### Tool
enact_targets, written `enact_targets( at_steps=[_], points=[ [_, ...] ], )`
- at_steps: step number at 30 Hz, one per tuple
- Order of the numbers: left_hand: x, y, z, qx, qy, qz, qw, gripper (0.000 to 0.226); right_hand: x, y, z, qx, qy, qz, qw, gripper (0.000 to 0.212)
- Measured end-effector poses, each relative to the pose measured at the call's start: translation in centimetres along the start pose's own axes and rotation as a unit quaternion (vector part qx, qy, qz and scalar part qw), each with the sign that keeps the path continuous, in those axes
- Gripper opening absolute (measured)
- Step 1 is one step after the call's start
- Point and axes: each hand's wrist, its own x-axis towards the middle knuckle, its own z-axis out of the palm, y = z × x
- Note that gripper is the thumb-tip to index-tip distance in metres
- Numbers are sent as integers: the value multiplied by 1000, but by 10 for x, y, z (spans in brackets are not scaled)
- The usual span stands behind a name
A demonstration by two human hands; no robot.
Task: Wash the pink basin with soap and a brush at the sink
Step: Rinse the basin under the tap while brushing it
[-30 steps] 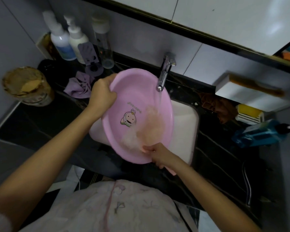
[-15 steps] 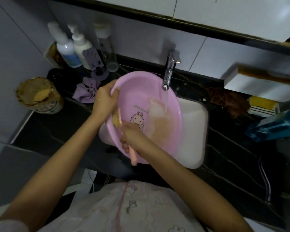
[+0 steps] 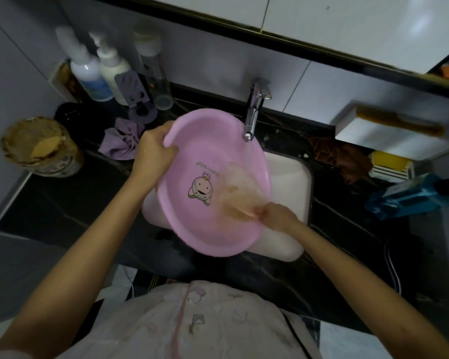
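Right hand (image 3: 279,216) has swung from beside the left hand (image 3: 154,150) to the pink basin's (image 3: 205,161) lower-right wall, under the tap (image 3: 253,110) stream. Its fingers are curled round the blurred brush (image 3: 244,212). The left hand clamps the rim, holding the basin tilted over the sink (image 3: 290,177). Judged: scrubbing mid-course.

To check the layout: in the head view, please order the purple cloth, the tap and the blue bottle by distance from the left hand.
1. purple cloth, just beside the left hand, on its left.
2. tap, behind the pink basin.
3. blue bottle, far right.
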Motion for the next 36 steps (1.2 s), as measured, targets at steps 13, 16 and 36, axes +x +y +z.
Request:
enact_targets(
  at_steps=[13,16,36],
  points=[
    [21,51,-13,81,4,13,997,66,41,-7,-59,-225,280,-87,929,54],
    [22,70,-17,109,-13,47,993,68,40,-6,-57,-192,336,-114,915,61],
    [-1,101,-14,136,-2,66,988,74,58,-13,-19,-90,350,-141,921,68]
  ],
)
